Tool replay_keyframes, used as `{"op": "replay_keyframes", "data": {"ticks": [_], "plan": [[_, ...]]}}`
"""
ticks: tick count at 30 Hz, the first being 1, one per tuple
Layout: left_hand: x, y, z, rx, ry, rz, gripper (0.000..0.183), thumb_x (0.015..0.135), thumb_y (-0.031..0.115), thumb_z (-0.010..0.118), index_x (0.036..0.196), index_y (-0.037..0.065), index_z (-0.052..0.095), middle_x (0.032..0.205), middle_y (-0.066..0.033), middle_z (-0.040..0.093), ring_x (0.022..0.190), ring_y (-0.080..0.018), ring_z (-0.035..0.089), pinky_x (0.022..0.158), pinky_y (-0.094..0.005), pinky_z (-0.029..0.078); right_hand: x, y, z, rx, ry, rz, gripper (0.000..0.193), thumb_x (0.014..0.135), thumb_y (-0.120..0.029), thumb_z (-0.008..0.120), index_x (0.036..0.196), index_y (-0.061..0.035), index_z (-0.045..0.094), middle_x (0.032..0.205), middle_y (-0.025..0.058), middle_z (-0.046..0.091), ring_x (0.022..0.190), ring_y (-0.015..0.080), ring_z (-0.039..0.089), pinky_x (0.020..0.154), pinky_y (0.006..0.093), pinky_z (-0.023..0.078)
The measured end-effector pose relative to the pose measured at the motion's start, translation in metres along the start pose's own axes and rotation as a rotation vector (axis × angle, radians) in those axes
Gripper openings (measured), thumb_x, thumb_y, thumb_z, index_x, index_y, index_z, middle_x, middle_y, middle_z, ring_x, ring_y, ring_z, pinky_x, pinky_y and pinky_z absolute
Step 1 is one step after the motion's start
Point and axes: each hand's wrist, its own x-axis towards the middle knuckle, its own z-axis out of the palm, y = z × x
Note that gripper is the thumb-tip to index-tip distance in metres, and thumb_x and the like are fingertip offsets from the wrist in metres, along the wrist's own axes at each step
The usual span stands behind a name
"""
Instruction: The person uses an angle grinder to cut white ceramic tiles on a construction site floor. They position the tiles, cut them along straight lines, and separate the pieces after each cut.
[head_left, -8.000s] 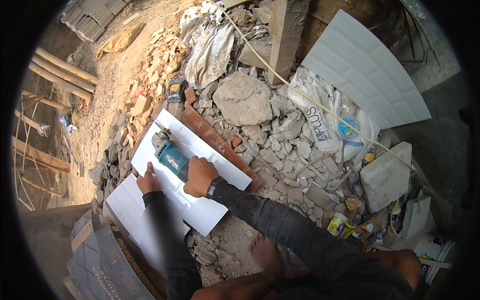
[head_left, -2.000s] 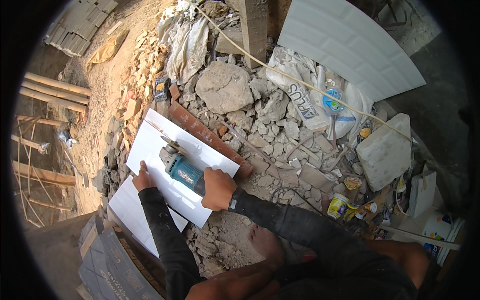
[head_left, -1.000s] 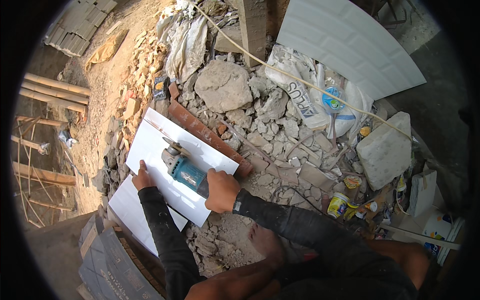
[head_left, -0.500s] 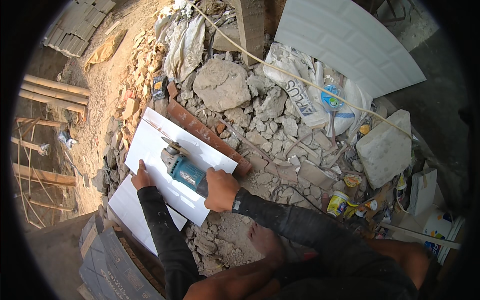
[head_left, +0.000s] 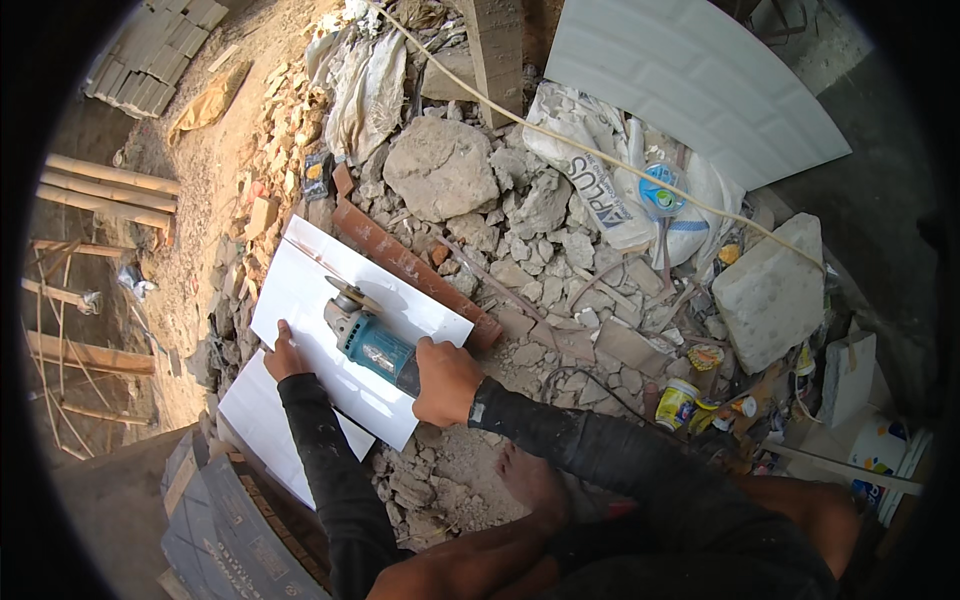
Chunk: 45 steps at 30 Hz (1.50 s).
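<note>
My right hand (head_left: 447,382) is wrapped round the rear of a teal angle grinder (head_left: 378,350). The grinder's disc (head_left: 352,293) is at the upper part of a glossy white tile (head_left: 425,325); whether it touches the surface I cannot tell. A thin brownish line runs across the tile near that disc. On the tile's left edge, my left hand (head_left: 287,357) grips with one digit lying on top, the others partly hidden. A second white tile (head_left: 270,425) lies partly beneath the first, under my left forearm.
A reddish-brown beam-like piece (head_left: 415,268) lies along the tile's far side. Broken concrete (head_left: 440,170) and rubble spread beyond it. A pale cable (head_left: 600,155) crosses above white sacks (head_left: 580,170). A large white panel (head_left: 690,90) stands far right. My bare foot (head_left: 530,478) is close by.
</note>
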Motion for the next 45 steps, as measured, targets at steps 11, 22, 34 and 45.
{"op": "replay_keyframes", "data": {"ticks": [11,22,34,45], "plan": [[-0.161,0.043,-0.021,-0.202,0.016,-0.062,0.049,0.092,0.037,0.067,0.119,-0.003,0.059,0.101,-0.0147,0.067,0.082,-0.0225,0.064,0.075,-0.0340,0.052,0.003,0.001,-0.002,0.004,-0.076,0.035,0.055,0.062,-0.013,0.077,0.106,0.0109,0.053,0.102,0.0303,0.066,0.097,0.0437,0.069,0.087,0.0441,0.057],[-0.267,0.062,0.004,-0.267,-0.646,-0.305,0.030,0.098,0.027,0.066,0.108,-0.001,0.060,0.094,-0.0059,0.066,0.080,-0.0134,0.064,0.074,-0.0246,0.051,-0.002,0.003,-0.002,-0.008,-0.044,-0.002,0.064,0.065,-0.021,0.084,0.110,0.0106,0.051,0.103,0.0280,0.067,0.097,0.0412,0.070,0.086,0.0433,0.058],[-0.269,0.058,0.014,-0.237,-0.642,-0.261,0.038,0.099,0.027,0.067,0.112,-0.008,0.061,0.103,-0.0120,0.070,0.086,-0.0170,0.069,0.076,-0.0291,0.056,-0.006,0.004,-0.005,0.017,-0.046,0.010,0.061,0.067,-0.023,0.084,0.107,0.0092,0.051,0.101,0.0280,0.067,0.096,0.0416,0.070,0.084,0.0440,0.058],[-0.280,0.069,0.014,-0.202,-0.634,-0.251,0.039,0.098,0.029,0.069,0.109,-0.007,0.061,0.094,-0.0084,0.069,0.076,-0.0123,0.065,0.070,-0.0266,0.054,-0.013,0.007,-0.007,0.021,-0.042,-0.008,0.056,0.067,-0.018,0.080,0.106,0.0098,0.051,0.102,0.0293,0.067,0.096,0.0431,0.069,0.085,0.0453,0.058]]}}
